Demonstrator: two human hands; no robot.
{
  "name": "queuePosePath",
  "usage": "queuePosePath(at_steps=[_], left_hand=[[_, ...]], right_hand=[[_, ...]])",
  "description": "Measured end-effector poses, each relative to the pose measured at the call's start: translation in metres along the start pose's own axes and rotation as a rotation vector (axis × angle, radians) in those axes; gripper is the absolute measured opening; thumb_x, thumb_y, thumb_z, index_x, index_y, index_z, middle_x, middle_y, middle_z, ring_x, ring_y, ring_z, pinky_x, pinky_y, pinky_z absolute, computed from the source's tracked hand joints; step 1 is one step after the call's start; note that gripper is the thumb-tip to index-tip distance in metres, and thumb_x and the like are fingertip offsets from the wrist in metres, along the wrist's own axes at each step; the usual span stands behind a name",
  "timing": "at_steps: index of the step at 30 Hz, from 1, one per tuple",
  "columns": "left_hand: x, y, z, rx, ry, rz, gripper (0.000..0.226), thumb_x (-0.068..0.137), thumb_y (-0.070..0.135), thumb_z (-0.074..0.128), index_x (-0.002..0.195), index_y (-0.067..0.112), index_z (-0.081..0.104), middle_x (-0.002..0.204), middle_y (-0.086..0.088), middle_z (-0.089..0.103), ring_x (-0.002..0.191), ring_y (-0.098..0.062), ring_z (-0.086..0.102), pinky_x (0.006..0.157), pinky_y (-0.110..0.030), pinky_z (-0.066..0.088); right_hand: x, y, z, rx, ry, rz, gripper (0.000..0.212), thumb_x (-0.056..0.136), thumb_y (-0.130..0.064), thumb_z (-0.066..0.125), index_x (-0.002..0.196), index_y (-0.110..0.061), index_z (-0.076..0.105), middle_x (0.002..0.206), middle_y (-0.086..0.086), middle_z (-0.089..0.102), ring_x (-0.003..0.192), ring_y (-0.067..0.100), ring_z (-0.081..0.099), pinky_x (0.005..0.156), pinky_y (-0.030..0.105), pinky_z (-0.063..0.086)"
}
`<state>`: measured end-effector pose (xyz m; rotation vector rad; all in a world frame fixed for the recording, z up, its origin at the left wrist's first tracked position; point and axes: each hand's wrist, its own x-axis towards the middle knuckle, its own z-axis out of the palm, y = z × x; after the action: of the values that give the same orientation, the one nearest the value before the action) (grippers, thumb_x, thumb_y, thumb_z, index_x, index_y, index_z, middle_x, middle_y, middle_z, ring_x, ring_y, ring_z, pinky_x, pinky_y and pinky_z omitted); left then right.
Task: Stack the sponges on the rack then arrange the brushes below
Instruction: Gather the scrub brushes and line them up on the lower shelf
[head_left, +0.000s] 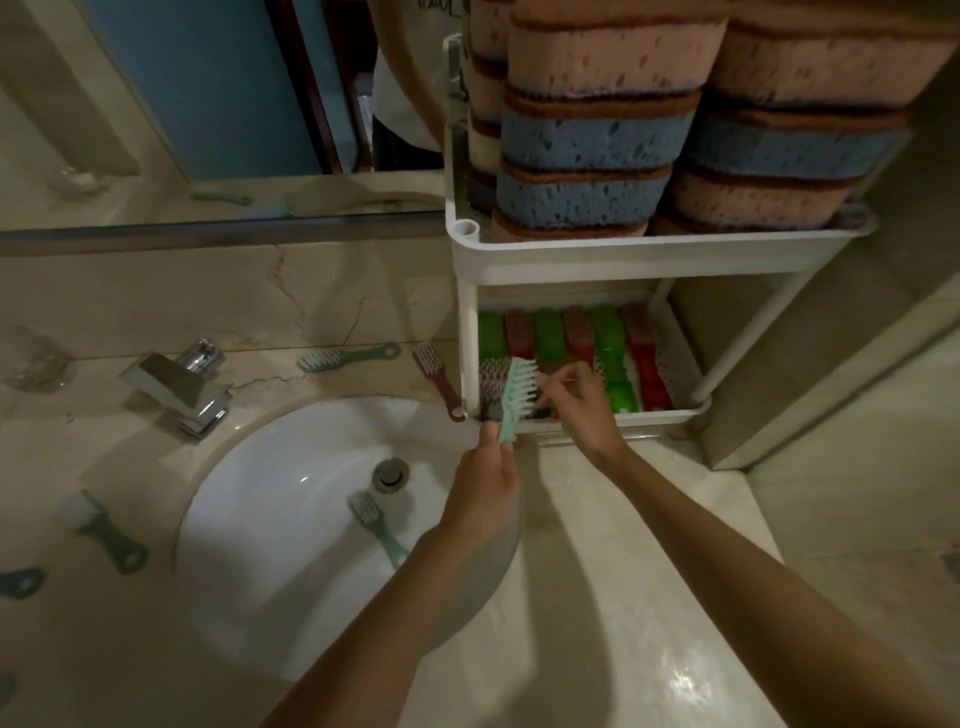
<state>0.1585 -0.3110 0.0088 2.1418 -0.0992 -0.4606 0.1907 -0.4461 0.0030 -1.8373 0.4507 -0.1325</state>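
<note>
Sponges (597, 135) in pink and blue stand stacked on the top tier of the white rack (571, 249), with green and red brushes (608, 353) lying side by side on the tier below. My left hand (485, 488) grips a mint brush (517, 395) by its handle at that tier's front edge; my right hand (582, 405) reaches in beside it, fingers bent (whether they hold anything, I cannot tell). Another mint brush (374, 525) lies in the sink (270, 571).
</note>
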Motion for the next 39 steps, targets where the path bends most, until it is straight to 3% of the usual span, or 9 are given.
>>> queuePosePath(at_steps=[2,5,9,14,20,24,30,34,39], left_hand=[[0.001,0.007,0.008,0.140,0.007,0.047,0.025,0.099,0.017,0.030,0.120,0.007,0.041,0.102,-0.030,0.060,0.093,-0.044,0.059,0.076,-0.048,0.048],[0.003,0.017,0.016,0.259,-0.059,0.153,0.028,0.097,0.010,0.035,0.124,0.005,0.039,0.106,-0.026,0.060,0.099,-0.040,0.058,0.086,-0.048,0.048],[0.004,0.030,0.022,0.247,-0.206,0.191,0.041,0.099,0.019,0.035,0.139,0.011,0.032,0.121,-0.023,0.057,0.107,-0.041,0.057,0.090,-0.048,0.048],[0.009,0.024,0.015,0.260,-0.165,0.211,0.036,0.100,0.018,0.032,0.134,0.012,0.041,0.124,-0.016,0.057,0.112,-0.033,0.055,0.092,-0.038,0.043],[0.022,0.014,0.005,0.294,-0.085,0.136,0.036,0.098,0.011,0.032,0.132,0.011,0.047,0.125,-0.014,0.058,0.114,-0.029,0.055,0.095,-0.036,0.043],[0.021,0.005,0.003,0.277,-0.084,0.141,0.034,0.098,0.012,0.034,0.128,0.009,0.049,0.121,-0.014,0.059,0.112,-0.028,0.055,0.093,-0.035,0.045],[0.019,-0.004,0.000,0.245,-0.063,0.102,0.033,0.097,0.014,0.035,0.125,0.008,0.052,0.128,-0.011,0.058,0.115,-0.027,0.054,0.095,-0.034,0.043],[0.015,-0.003,-0.004,0.217,-0.069,0.087,0.032,0.095,0.012,0.042,0.125,0.007,0.053,0.122,-0.011,0.060,0.112,-0.024,0.055,0.090,-0.028,0.042],[0.011,-0.007,-0.010,0.208,-0.065,0.083,0.030,0.095,0.013,0.042,0.121,0.007,0.055,0.121,-0.010,0.061,0.110,-0.024,0.056,0.090,-0.027,0.043]], right_hand=[[-0.009,-0.006,-0.006,0.090,-0.021,0.055,0.021,0.092,-0.026,0.057,0.084,-0.012,0.044,0.069,-0.003,0.056,0.053,-0.001,0.055,0.051,0.014,0.043],[-0.010,-0.016,-0.017,0.141,-0.034,0.140,0.020,0.089,-0.024,0.063,0.087,-0.014,0.045,0.076,-0.007,0.053,0.064,0.003,0.053,0.042,0.007,0.041],[0.004,-0.022,-0.030,0.205,-0.051,0.280,0.016,0.084,-0.008,0.065,0.078,-0.017,0.053,0.091,0.009,0.063,0.079,0.018,0.062,0.064,0.023,0.052],[0.028,-0.026,-0.042,-0.050,0.046,0.194,0.036,0.076,-0.009,0.073,0.107,-0.012,0.056,0.112,0.015,0.065,0.098,0.030,0.065,0.087,0.047,0.054],[0.033,-0.026,-0.036,-0.694,-0.137,-0.170,0.040,0.083,-0.001,0.061,0.122,-0.010,0.055,0.122,0.013,0.062,0.112,0.031,0.058,0.087,0.031,0.046],[0.033,-0.004,-0.033,-0.869,-0.322,-0.252,0.044,0.082,0.010,0.052,0.122,-0.009,0.056,0.129,0.015,0.057,0.120,0.031,0.054,0.100,0.033,0.042],[0.035,0.004,-0.037,-0.866,-0.333,-0.177,0.048,0.085,0.005,0.052,0.131,-0.010,0.051,0.139,0.012,0.049,0.129,0.029,0.044,0.103,0.027,0.033],[0.033,0.009,-0.031,-0.754,-0.392,-0.103,0.036,0.086,-0.004,0.056,0.122,-0.007,0.059,0.130,0.011,0.053,0.121,0.027,0.049,0.098,0.027,0.037],[0.033,0.023,-0.025,-0.659,-0.250,-0.136,0.023,0.082,-0.005,0.063,0.104,-0.002,0.068,0.121,0.012,0.061,0.117,0.027,0.053,0.101,0.034,0.041]])
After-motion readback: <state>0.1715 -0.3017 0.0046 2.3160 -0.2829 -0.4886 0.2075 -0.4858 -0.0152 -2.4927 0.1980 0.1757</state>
